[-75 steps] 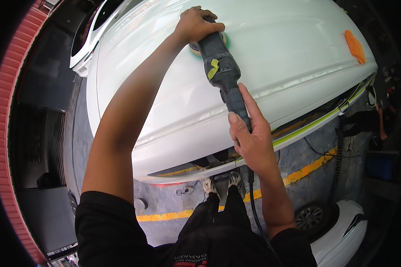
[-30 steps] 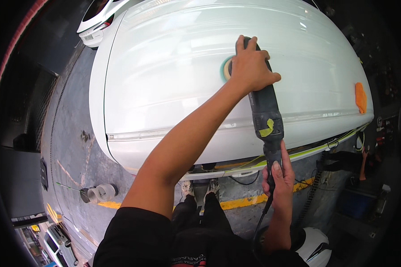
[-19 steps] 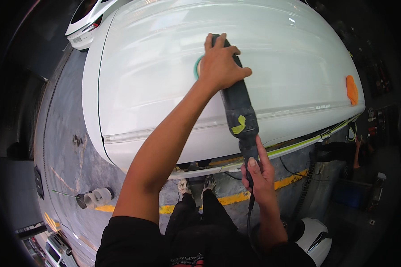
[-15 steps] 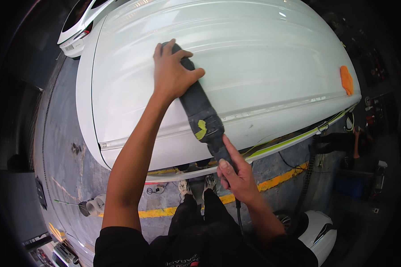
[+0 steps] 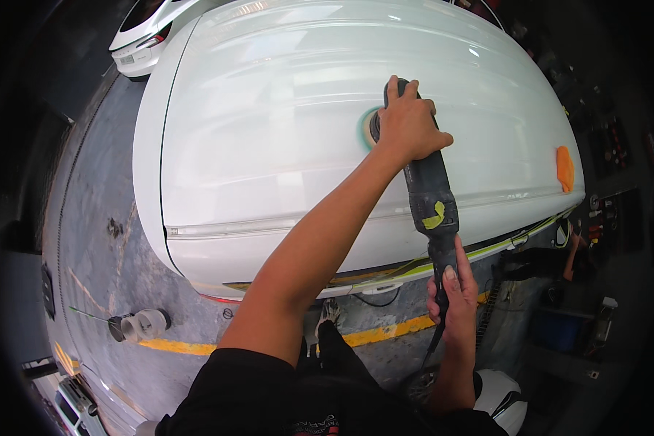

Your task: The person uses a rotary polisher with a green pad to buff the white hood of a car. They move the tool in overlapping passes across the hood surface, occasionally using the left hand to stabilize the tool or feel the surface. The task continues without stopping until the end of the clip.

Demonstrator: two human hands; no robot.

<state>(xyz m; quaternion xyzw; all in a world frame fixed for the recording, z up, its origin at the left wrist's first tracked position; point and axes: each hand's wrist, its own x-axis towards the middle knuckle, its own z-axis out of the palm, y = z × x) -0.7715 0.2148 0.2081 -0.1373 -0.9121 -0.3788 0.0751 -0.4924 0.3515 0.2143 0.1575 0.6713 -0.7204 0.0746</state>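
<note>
The left hand (image 5: 408, 122) is wrapping closed over the head of the dark polisher (image 5: 427, 196), pressing its pad onto the white car panel (image 5: 269, 145). Nearer, the right hand (image 5: 452, 296) is gripping the polisher's rear handle.

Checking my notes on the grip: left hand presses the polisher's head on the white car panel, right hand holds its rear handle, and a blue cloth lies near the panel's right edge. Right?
Not quite. The head view shows the cloth is orange, not blue. The rest stands.
</note>
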